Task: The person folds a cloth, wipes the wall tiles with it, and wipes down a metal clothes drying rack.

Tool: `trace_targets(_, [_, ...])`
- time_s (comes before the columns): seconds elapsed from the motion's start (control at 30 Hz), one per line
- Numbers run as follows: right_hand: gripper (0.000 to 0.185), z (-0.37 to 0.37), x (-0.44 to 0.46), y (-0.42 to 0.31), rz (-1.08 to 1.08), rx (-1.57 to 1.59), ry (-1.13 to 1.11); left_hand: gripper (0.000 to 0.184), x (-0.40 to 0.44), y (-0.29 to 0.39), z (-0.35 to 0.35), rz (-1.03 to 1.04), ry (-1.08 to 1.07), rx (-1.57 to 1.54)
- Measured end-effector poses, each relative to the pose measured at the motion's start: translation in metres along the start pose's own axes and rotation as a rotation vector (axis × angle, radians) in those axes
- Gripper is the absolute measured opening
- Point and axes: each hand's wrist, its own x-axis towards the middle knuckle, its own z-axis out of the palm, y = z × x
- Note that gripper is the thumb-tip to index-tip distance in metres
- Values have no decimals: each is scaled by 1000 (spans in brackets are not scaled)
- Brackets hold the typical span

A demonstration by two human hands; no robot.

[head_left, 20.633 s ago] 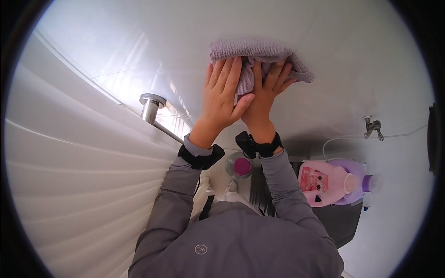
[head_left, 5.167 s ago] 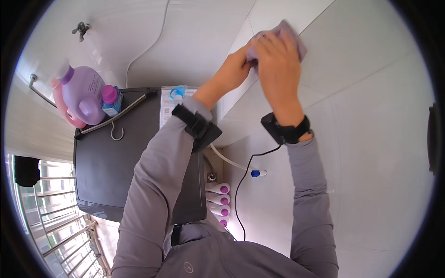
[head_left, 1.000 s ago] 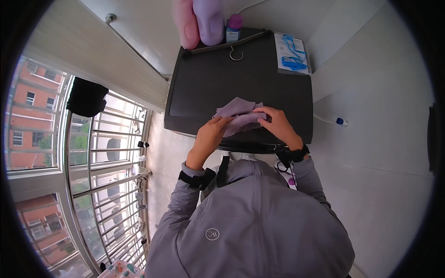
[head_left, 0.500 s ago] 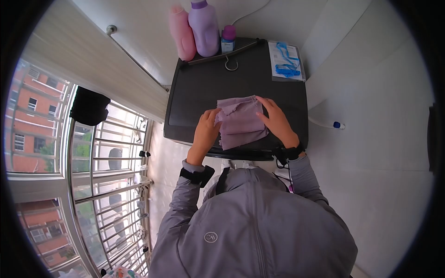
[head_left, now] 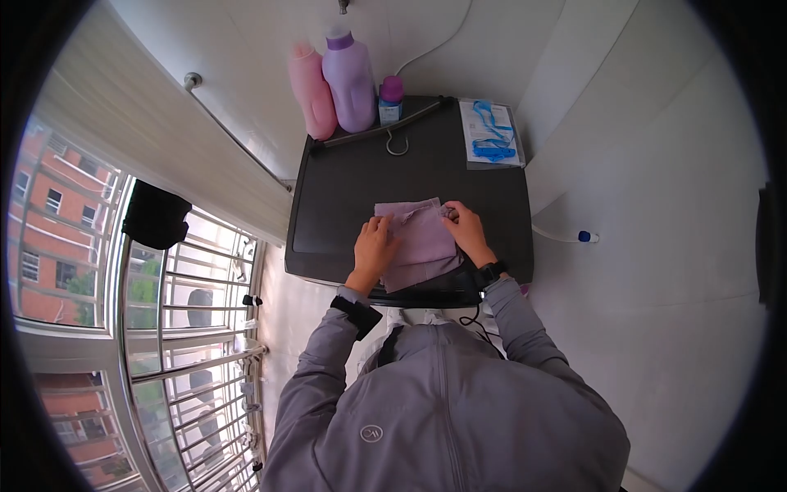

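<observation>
A folded mauve cloth [head_left: 424, 246] lies on the dark lid [head_left: 352, 184] of a box-shaped stand in front of me. My left hand [head_left: 375, 248] rests along the cloth's left side, fingers stretched over its edge. At the upper right corner, my right hand [head_left: 467, 229] is closed on a gathered bit of the same cloth, with thumb and fingertips together. The cloth's top layer shows a small fold near the upper edge. Parts of both side edges are hidden under my hands.
Along the back stand a pink bottle [head_left: 312, 94], a purple bottle [head_left: 351, 86] and a small purple-capped container [head_left: 391, 102]. A dark hanger [head_left: 361, 131] lies before them. A plastic sleeve with a blue strap [head_left: 492, 139] sits back right. Railings and a window flank the left.
My right hand has gone from open fingers beside the cloth to pinching its upper right corner. My left hand has come further over the left side, and the upper fold lies differently.
</observation>
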Motion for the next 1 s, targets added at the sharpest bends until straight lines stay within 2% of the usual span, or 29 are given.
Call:
trace_targets(0.07, [29, 2, 4, 1, -19, -1, 14, 41, 7, -4, 7, -41, -23, 41])
trace_targets(0.17, [26, 2, 2, 11, -170, 24, 84, 33, 16, -10, 10, -74, -63, 50])
trace_targets(0.3, [23, -6, -5, 2, -72, 243, 27, 31, 19, -13, 18, -105, -26, -42])
trace_targets(0.4, [22, -2, -10, -12, -49, 333, 17, 31, 20, 0, 18, -33, 10, 59])
trace_targets(0.57, [23, -15, -15, -30, 16, 250, 5, 28, 24, -2, 20, -119, -59, -65])
trace_targets(0.6, [21, -15, -16, -29, -29, 255, 39, 27, 25, -3, 18, -154, -81, -94])
trace_targets(0.7, [16, -17, -21, -28, -107, 279, 89, 24, 28, -7, 7, -23, -9, -175])
trace_targets(0.8, [17, -31, -24, -36, -95, 310, 53, 17, 33, 9, -32, -163, -106, -502])
trace_targets(0.9, [20, -38, -27, -43, -115, 297, 23, 11, 33, 14, -52, -12, -50, -496])
trace_targets(1.0, [19, -42, -32, -63, -118, 276, -2, 10, 33, 23, -60, -125, -101, -585])
